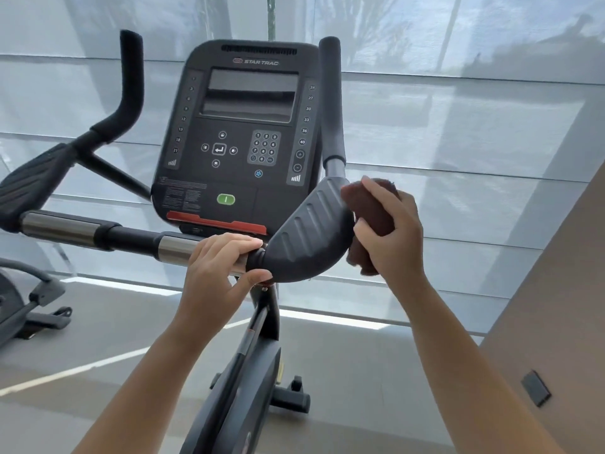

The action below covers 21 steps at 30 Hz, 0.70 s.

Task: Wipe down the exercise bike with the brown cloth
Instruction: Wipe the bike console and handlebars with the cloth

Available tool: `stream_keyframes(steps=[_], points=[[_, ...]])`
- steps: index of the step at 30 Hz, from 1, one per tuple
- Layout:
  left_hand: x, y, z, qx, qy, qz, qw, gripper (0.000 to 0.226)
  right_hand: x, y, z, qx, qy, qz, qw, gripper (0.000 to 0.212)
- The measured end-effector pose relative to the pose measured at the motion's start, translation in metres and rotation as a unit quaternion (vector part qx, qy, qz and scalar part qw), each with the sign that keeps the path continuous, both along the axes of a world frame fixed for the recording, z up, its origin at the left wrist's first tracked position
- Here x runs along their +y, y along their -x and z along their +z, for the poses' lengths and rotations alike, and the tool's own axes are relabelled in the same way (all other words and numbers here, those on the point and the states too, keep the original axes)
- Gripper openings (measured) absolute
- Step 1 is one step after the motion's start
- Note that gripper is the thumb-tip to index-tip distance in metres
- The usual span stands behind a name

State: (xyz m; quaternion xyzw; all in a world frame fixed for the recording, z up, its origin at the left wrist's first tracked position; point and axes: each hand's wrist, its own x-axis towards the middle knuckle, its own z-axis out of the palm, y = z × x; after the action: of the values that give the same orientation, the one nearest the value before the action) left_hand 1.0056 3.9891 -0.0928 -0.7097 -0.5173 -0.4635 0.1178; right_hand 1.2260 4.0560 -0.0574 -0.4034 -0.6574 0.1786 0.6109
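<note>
The exercise bike's black console (242, 132) faces me, with a dark screen, a keypad and a green button. Below it runs the horizontal handlebar (98, 232), chrome and black. My left hand (219, 267) is wrapped around this bar just left of the right elbow pad (307, 237), a ribbed black curved piece. My right hand (389, 231) grips the folded brown cloth (370, 208) and presses it against the pad's right outer edge. The right upright grip (332, 99) rises behind the pad.
The left elbow pad (29, 181) and left upright grip (132, 77) stand at the left. The bike's frame (248, 371) drops to the grey floor. Another machine's base (26, 303) sits at far left. Blinds cover the window behind; a beige wall (556, 322) lies at right.
</note>
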Motion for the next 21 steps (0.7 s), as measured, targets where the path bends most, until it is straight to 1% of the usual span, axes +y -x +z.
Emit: stream_keyframes(steps=[2, 4, 6, 8, 11, 14, 17, 21], points=[[0.0, -0.001, 0.001, 0.001, 0.005, -0.002, 1.0, 0.063, 0.024, 0.001, 0.015, -0.003, 0.004, 0.002, 1.0, 0.05], [0.0, -0.001, 0.002, -0.003, 0.008, -0.002, 1.0, 0.063, 0.041, 0.006, 0.022, -0.034, 0.038, 0.051, 0.997, 0.043], [0.0, -0.001, 0.003, -0.009, 0.016, -0.007, 1.0, 0.063, 0.046, 0.008, 0.018, -0.025, 0.062, 0.078, 0.995, 0.038], [0.0, -0.001, 0.003, -0.017, 0.032, 0.003, 0.999, 0.058, 0.044, 0.005, 0.014, -0.009, 0.065, 0.091, 0.994, 0.038], [-0.001, -0.001, 0.003, -0.029, 0.054, 0.016, 0.998, 0.047, 0.044, 0.0, 0.012, -0.016, 0.072, 0.104, 0.992, 0.04], [-0.003, -0.002, 0.005, -0.043, 0.067, 0.019, 0.997, 0.046, 0.033, 0.0, 0.006, -0.009, 0.076, 0.105, 0.992, 0.042], [-0.004, -0.004, 0.006, -0.045, 0.07, 0.018, 0.996, 0.046, 0.013, 0.005, -0.007, 0.021, 0.076, 0.088, 0.993, 0.045], [-0.004, -0.004, 0.006, -0.037, 0.063, 0.013, 0.997, 0.045, -0.018, 0.025, -0.024, 0.078, 0.066, 0.009, 0.995, 0.047]])
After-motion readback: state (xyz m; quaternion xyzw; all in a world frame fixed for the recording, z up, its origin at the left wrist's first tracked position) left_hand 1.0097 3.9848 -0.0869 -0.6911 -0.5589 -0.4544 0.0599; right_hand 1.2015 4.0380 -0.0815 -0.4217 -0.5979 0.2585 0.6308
